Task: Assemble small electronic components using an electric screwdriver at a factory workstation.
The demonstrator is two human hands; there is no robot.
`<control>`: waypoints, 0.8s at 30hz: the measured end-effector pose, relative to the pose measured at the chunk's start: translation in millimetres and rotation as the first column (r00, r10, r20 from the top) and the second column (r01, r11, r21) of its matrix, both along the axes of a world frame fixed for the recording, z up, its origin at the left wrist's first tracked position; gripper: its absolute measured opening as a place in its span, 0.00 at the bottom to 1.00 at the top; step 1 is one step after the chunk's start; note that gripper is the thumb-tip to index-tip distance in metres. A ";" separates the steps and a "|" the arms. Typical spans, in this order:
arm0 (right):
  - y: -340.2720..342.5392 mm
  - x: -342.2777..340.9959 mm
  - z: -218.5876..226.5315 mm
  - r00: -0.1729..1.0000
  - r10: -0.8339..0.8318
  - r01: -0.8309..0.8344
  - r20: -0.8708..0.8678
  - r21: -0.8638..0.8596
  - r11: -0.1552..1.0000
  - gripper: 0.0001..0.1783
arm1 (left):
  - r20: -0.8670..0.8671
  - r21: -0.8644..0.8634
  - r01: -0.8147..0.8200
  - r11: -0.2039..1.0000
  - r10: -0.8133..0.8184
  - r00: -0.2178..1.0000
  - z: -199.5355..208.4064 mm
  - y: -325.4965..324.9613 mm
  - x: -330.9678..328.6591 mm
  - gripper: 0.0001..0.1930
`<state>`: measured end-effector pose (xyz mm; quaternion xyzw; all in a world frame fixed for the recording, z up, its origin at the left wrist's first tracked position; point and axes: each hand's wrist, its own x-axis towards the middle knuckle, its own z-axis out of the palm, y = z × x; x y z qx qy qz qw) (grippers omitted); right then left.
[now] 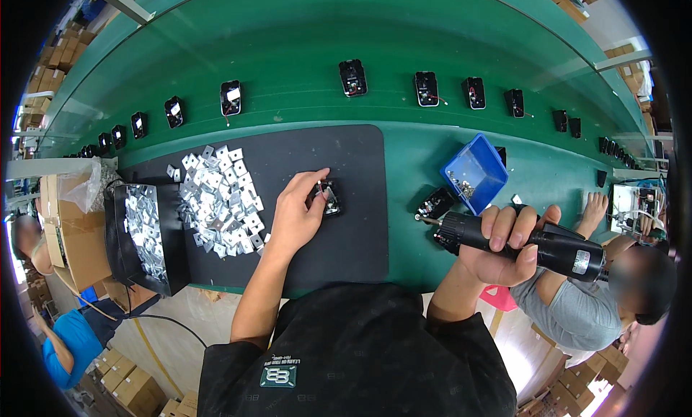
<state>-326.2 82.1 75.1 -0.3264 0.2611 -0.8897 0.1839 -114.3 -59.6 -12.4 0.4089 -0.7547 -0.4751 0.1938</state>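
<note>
Right fingers [499, 229] are wrapped round a black electric screwdriver [472, 232], lying pretty much sideways, bit [430, 221] pointing left of them. Left fingers [308, 179] grip a black unit [332, 205].

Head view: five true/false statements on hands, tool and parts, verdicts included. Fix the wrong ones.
1. The right hand grips a black power screwdriver. True.
2. A loose pile of metal plates lies to the left of the left hand. True.
3. The left hand is buried in that pile. False: its fingers are at a black housing on the dark mat.
4. The blue bin is empty. False: small metal parts lie in it.
5. The screwdriver's bit points left. True.
</note>
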 end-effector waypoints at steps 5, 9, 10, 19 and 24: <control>0.4 -2.3 0.0 1.000 0.027 -0.027 -0.013 -0.001 1.000 0.31 | -0.081 -0.033 -0.026 0.999 0.023 0.996 3.9 2.0 3.5 0.21; 1.6 -2.2 -0.7 1.000 0.024 -0.024 -0.020 -0.003 1.000 0.31 | -0.167 -0.035 -0.036 0.999 0.029 0.985 2.4 3.0 11.0 0.18; 1.3 -2.5 -1.0 1.000 0.025 -0.025 -0.017 0.000 1.000 0.31 | -0.167 -0.063 -0.059 0.996 0.048 0.985 1.1 4.3 10.4 0.16; 3.2 -4.9 -2.5 0.999 0.025 -0.025 -0.039 0.005 1.000 0.32 | -0.242 -0.265 -0.120 0.957 0.054 0.969 7.7 9.9 18.6 0.07; 2.9 -6.7 -2.9 0.999 0.035 -0.035 -0.036 -0.002 0.999 0.32 | -0.327 -0.084 -0.213 0.973 0.175 0.929 2.5 17.0 36.9 0.06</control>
